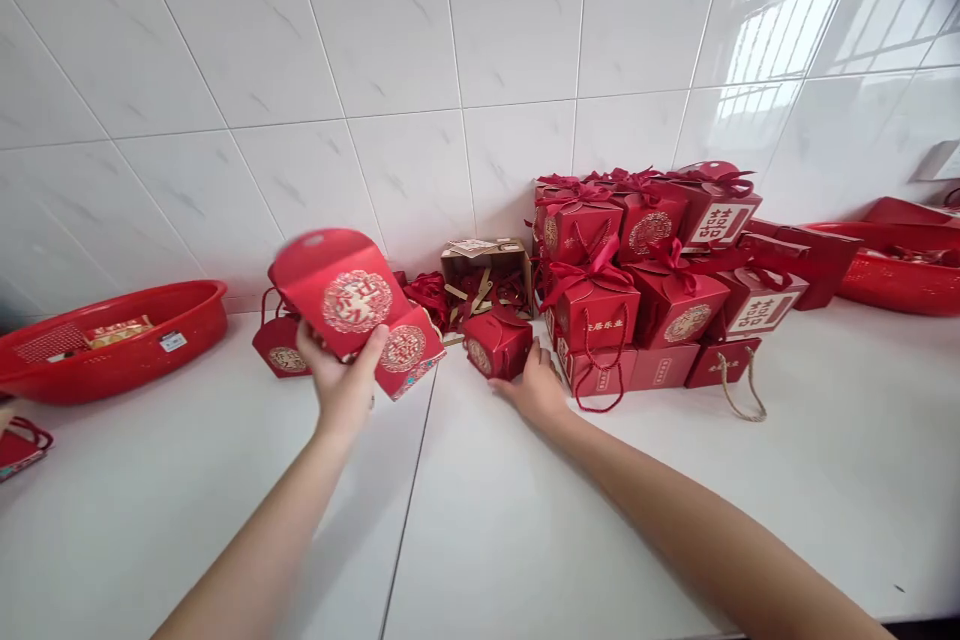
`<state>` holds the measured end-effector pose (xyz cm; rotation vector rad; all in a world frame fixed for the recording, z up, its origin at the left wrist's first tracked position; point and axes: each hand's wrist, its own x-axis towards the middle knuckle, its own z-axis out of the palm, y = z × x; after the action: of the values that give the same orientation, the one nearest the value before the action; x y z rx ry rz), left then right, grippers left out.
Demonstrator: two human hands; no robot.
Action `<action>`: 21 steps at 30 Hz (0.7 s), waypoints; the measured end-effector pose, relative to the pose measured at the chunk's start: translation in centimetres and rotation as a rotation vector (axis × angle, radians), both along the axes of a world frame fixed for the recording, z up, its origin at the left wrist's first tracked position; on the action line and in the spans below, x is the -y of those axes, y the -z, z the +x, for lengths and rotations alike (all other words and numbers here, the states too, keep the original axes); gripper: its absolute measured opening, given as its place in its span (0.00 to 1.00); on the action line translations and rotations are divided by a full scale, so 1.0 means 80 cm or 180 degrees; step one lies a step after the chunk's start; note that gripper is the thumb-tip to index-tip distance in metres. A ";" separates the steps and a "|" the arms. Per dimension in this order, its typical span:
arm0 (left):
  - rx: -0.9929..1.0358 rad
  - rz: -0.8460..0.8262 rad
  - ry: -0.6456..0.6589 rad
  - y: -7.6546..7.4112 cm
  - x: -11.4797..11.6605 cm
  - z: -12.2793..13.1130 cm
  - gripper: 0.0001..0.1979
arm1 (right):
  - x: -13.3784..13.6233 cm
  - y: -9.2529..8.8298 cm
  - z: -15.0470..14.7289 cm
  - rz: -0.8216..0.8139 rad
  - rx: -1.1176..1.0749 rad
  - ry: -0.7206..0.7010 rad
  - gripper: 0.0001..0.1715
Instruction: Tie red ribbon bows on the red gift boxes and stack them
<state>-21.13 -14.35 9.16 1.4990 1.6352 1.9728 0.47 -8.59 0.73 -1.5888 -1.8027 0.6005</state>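
Over the table [637, 520], left hand [339, 388] grips a red carton [337, 280]; right hand [537, 390] (spread) touches a box [495, 344].

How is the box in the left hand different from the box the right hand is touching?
The left box is tilted in the left hand, while the right box sits on the table, touched by the right hand. The left box has a flap sticking up; the right box's top is folded over. Both are red with a round pattern.
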 end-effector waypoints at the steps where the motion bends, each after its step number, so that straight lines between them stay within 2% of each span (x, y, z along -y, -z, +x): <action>1: 0.0059 0.0077 -0.0105 0.011 -0.010 0.002 0.44 | -0.011 0.003 -0.005 0.0005 -0.0050 0.0115 0.62; 4: 0.0070 -0.0030 -0.0141 0.044 -0.036 0.015 0.45 | -0.030 0.014 -0.014 0.0083 -0.0184 0.0252 0.61; 6: 0.0008 -0.0170 -0.0043 0.058 -0.047 0.025 0.42 | -0.032 0.021 -0.013 0.0161 -0.0246 0.0234 0.60; 8: -0.0008 -0.0251 0.0038 0.061 -0.051 0.029 0.41 | -0.028 0.024 -0.010 0.0241 -0.0287 0.0228 0.58; 11: 0.0091 -0.0223 0.0012 0.045 -0.045 0.022 0.43 | -0.019 0.022 -0.005 0.0398 -0.0300 0.0251 0.53; 13: 0.0179 -0.0180 -0.0024 0.026 -0.028 0.011 0.41 | -0.012 0.017 -0.003 0.0553 -0.0280 0.0156 0.50; 15: 0.0263 -0.0133 0.0035 0.009 0.003 0.003 0.35 | 0.000 0.014 -0.002 0.0724 -0.0252 -0.0063 0.50; 17: 0.0367 -0.0067 0.0159 0.006 0.042 0.004 0.32 | 0.016 0.012 0.001 0.0910 -0.0272 -0.0441 0.50; 19: 0.0409 -0.0294 0.0138 0.021 0.083 0.018 0.33 | 0.038 0.014 0.007 0.0998 -0.0485 -0.1000 0.49; 20: 0.0359 -0.0552 0.0136 0.034 0.100 0.028 0.35 | 0.049 0.015 0.010 0.0975 -0.0674 -0.1313 0.46; 21: 0.0223 -0.0919 0.0316 0.050 0.113 0.039 0.38 | 0.060 0.017 0.014 0.0912 -0.0893 -0.1602 0.43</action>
<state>-18.03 -23.42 5.17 1.3584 1.6948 1.6363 1.58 -13.41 -0.60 -0.8160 -1.9682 0.7097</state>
